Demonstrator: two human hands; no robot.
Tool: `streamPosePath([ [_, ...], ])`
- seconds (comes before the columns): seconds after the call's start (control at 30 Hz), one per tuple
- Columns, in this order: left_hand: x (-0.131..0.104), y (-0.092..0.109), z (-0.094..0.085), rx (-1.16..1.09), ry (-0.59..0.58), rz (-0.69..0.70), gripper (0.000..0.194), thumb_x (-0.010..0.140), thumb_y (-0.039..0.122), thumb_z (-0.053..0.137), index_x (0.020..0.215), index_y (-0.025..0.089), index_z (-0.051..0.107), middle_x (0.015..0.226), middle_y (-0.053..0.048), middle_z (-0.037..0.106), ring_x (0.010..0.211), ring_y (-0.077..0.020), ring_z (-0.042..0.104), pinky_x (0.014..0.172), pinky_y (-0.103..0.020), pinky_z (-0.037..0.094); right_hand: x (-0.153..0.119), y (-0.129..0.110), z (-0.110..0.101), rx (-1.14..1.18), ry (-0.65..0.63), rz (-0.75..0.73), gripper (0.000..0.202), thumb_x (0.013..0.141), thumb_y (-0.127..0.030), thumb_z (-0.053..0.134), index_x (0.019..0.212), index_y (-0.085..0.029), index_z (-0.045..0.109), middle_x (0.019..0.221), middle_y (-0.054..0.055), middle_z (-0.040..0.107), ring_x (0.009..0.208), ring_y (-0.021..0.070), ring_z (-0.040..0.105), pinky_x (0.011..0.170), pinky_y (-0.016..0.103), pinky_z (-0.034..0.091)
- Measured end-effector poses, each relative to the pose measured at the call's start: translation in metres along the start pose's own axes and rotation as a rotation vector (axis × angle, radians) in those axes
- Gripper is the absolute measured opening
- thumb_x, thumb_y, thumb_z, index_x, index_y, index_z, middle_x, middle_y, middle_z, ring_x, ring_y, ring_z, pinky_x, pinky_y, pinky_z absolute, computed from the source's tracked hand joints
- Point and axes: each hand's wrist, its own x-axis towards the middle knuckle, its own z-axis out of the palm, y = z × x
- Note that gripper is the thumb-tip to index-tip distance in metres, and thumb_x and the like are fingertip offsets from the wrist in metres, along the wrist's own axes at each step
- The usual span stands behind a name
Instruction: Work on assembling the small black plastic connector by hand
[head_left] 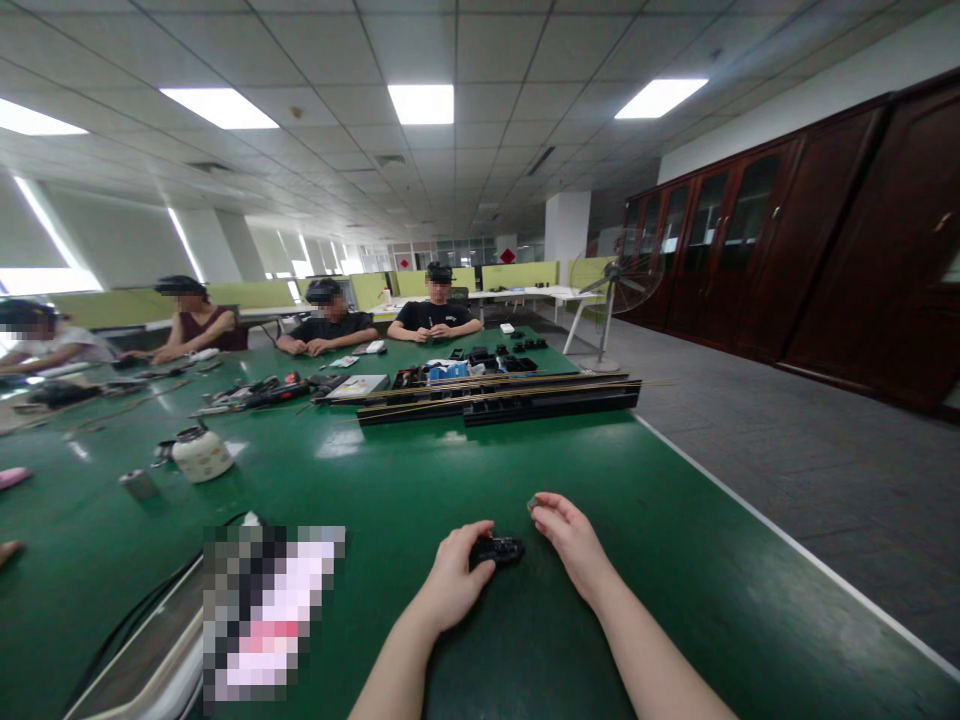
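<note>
A small black part (502, 550) lies on the green table (360, 640), with my left hand (459, 575) closed on its left end, thumb on the near side and fingers on the far side. To the right and slightly farther off, my right hand (566, 535) pinches a tiny greyish piece (533, 503) between thumb and fingertips. A short gap separates the right hand from the black part. Fine detail of both items is too small to make out.
Long black rails (555, 400) lie across the table ahead. A pale jar (202, 455), a grey cylinder (139, 485) and a framed device (150, 640) with a cable are at left. Several people sit around the far and left sides.
</note>
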Motion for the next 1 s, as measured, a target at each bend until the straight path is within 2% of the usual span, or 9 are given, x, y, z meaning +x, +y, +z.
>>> streamPosePath([
  [0.27,0.001,-0.004,0.001,-0.014,0.010,0.013,0.051,0.071,0.011,0.057,0.121,0.021,0.052,0.117,-0.007,0.058,0.110,-0.0222,0.051,0.100,-0.036,0.034,-0.001,0.000,-0.001,-0.088,-0.023,-0.019,0.040,0.059,-0.041,0.075,0.090,-0.018,0.063,0.091,0.005,0.069,0.089,0.0205,0.062,0.083,0.034,0.045],
  [0.57,0.001,-0.006,0.002,-0.047,0.020,0.009,0.051,0.070,0.011,0.058,0.120,0.020,0.053,0.117,-0.008,0.058,0.110,-0.0224,0.052,0.100,-0.036,0.036,-0.008,-0.007,0.007,-0.218,-0.136,-0.101,0.042,0.058,-0.046,0.074,0.088,-0.019,0.063,0.091,0.007,0.070,0.091,0.0230,0.063,0.089,0.039,0.045],
  [0.73,0.002,-0.006,0.002,-0.053,0.027,0.016,0.052,0.070,0.009,0.058,0.120,0.021,0.052,0.116,-0.007,0.059,0.109,-0.0220,0.052,0.100,-0.037,0.036,-0.009,-0.002,0.009,-0.397,-0.267,-0.156,0.030,0.066,-0.035,0.068,0.091,-0.019,0.064,0.091,0.006,0.070,0.089,0.0219,0.063,0.087,0.039,0.046],
  [0.83,0.002,-0.005,0.002,-0.050,0.022,0.013,0.052,0.070,0.008,0.058,0.120,0.021,0.052,0.116,-0.007,0.059,0.109,-0.0219,0.052,0.101,-0.037,0.035,-0.013,-0.003,0.011,-0.571,-0.293,-0.216,0.024,0.070,-0.028,0.063,0.093,-0.020,0.064,0.096,0.005,0.068,0.093,0.0212,0.061,0.089,0.038,0.044],
  [1.0,0.002,-0.005,0.002,-0.040,0.021,0.029,0.050,0.070,0.008,0.059,0.118,0.022,0.053,0.115,-0.006,0.060,0.109,-0.0219,0.052,0.100,-0.038,0.036,-0.022,-0.012,0.016,-0.824,-0.371,-0.310,0.017,0.070,-0.020,0.062,0.086,-0.021,0.066,0.096,0.004,0.067,0.097,0.0214,0.057,0.091,0.037,0.041],
])
